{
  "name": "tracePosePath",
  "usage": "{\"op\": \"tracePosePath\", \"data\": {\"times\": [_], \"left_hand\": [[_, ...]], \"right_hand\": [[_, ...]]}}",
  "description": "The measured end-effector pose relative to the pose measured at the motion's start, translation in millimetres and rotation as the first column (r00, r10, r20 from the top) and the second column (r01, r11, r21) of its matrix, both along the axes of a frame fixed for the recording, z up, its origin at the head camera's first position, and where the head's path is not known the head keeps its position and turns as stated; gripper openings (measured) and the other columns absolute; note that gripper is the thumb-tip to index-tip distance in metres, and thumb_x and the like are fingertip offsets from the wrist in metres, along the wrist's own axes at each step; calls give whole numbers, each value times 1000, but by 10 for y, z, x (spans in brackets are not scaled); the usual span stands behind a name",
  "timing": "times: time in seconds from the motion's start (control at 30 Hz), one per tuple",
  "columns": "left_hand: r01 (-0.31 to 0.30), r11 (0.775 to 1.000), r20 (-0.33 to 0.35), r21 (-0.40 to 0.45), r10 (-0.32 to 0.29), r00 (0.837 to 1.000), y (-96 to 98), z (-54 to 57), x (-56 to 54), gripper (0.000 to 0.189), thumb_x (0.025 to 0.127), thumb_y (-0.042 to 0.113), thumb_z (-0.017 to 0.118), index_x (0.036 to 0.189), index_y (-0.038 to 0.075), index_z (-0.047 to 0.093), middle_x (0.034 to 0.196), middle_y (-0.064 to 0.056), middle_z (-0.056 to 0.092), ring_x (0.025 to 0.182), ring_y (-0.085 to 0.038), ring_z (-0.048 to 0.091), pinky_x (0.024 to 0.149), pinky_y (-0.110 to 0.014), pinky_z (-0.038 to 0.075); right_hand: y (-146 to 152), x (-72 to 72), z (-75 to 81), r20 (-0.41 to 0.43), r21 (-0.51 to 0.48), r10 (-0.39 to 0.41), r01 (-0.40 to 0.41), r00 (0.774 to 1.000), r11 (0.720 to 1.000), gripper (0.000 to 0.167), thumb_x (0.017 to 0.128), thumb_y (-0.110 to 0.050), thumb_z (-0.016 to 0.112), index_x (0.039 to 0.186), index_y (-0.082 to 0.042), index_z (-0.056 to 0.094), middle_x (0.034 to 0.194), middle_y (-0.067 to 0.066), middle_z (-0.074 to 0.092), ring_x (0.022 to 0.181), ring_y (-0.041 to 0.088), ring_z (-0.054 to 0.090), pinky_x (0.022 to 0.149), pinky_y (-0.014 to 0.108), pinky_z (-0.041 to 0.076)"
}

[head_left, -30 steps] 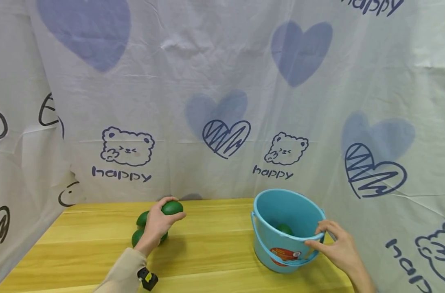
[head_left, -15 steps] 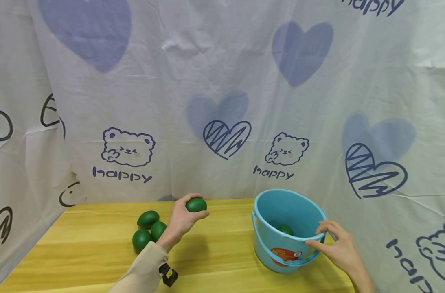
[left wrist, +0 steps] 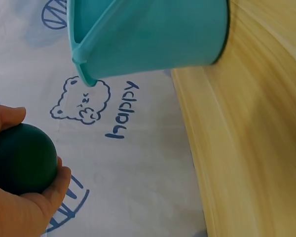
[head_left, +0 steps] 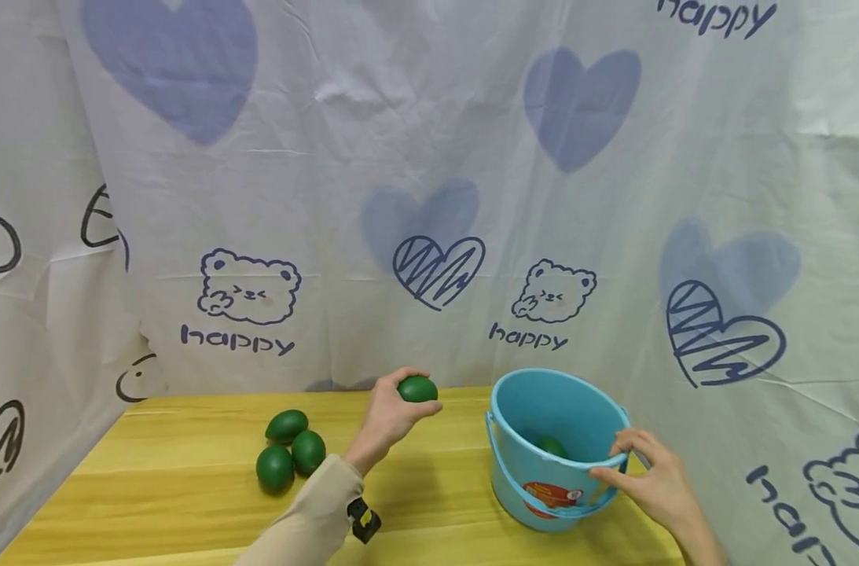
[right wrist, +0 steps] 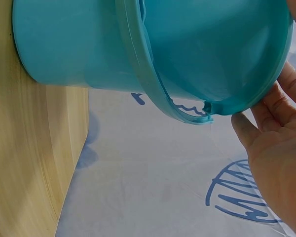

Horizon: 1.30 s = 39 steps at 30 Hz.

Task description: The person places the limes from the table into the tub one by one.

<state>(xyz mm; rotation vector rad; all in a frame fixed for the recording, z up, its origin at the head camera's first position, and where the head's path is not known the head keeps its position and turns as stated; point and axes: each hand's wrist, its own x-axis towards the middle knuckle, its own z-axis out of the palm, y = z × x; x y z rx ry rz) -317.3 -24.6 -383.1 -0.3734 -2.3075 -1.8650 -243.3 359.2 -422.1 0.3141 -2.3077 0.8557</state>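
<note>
My left hand (head_left: 394,409) holds a smooth, dark green egg-shaped fruit (head_left: 418,389) between thumb and fingers, raised over the middle of the table. In the left wrist view the same fruit (left wrist: 22,159) looks round, cupped by the fingers. A light blue bucket (head_left: 521,464) stands to the right with its handle hanging down in front. One more green fruit (head_left: 552,446) shows inside it. My right hand (head_left: 651,475) grips the bucket's rim at the right, thumb outside and fingers over the edge. The right wrist view shows fingers (right wrist: 281,106) at that rim.
Three more green fruits (head_left: 288,456) lie bunched on the left of the yellow wood-grain table (head_left: 153,472). A pale curtain (head_left: 372,102) printed with hearts and bears hangs behind the table and down both sides.
My left hand has carried the green fruit rightward from beside the bunch toward the bucket, uncovering the three fruits on the table. My right hand and the bucket keep their places.
</note>
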Motion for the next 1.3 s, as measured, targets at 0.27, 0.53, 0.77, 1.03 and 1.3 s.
{"op": "tracePosePath", "data": {"times": [0.27,0.53,0.77,1.03,1.3], "left_hand": [[-5,1000,0,-3,5,1000,208,120,-4,46,75,17,83,118,16,66,116,-14,62,95,-28,59,72,-35,55],[67,998,-35,-8,-67,997,436,249,14,46,75,15,83,118,15,66,115,-13,62,94,-28,60,72,-35,55],[160,987,-33,-12,-161,986,685,315,13,47,76,15,83,119,13,64,114,-12,62,89,-24,60,69,-32,55],[226,974,33,2,-226,974,899,330,16,52,77,16,84,122,12,59,115,-11,59,93,-23,58,73,-33,55],[240,966,7,-98,-240,971,1023,330,17,60,84,14,78,136,11,47,126,-13,56,103,-25,57,83,-39,54]], "right_hand": [[-7,18,14,11,-13,0,0,1000,1000,35,63,-18,93,80,-20,63,106,-10,59,101,-13,44,89,5,31],[-26,30,31,25,-10,-14,15,1000,1000,33,64,-20,92,81,-19,63,109,11,63,102,-15,42,90,8,32],[-20,24,12,3,-21,9,-9,1000,1000,35,62,-16,93,80,-19,63,106,8,63,101,-13,45,90,4,31],[-36,51,24,12,-26,-8,9,1000,1000,34,62,-16,93,80,-20,64,107,3,63,102,-15,44,90,5,31],[-38,40,17,1,-33,9,-9,1000,999,35,62,-13,93,81,-19,64,107,-7,61,102,-15,44,90,3,30]]}}
